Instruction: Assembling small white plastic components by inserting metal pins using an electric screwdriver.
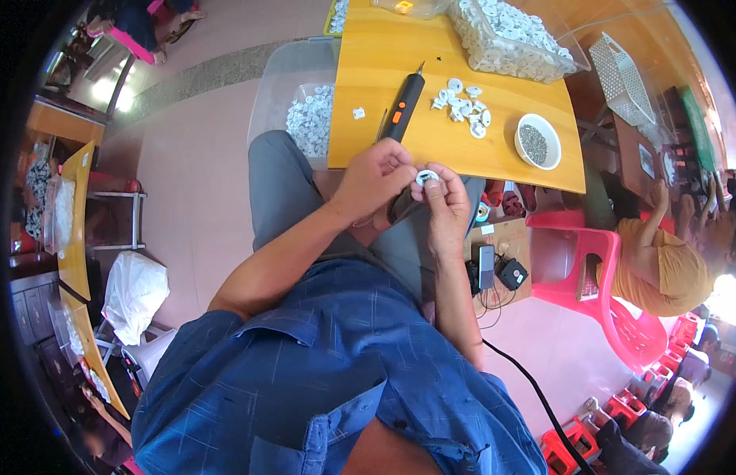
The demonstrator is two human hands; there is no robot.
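Observation:
My right hand [445, 202] pinches a small round white plastic part [426, 177] between thumb and fingers, just off the table's near edge. A dark slot or piece shows in its middle. Close beside it, my left hand [376, 180] has thumb and fingertips pressed together; anything in them is too small to make out. Beyond the left hand a black electric screwdriver [403, 108] with orange buttons lies on the yellow table [376, 47], bit pointing away. Several loose white round parts [465, 106] lie right of it. A white bowl [552, 156] holds small metal screws [533, 142].
A clear bin [510, 67] heaped with white parts stands at the table's far right. Left of the table, another clear tub [271, 99] holds small white pieces. A pink chair [566, 237] and a person in yellow [661, 269] are at the right. A black cable [534, 384] runs beside me.

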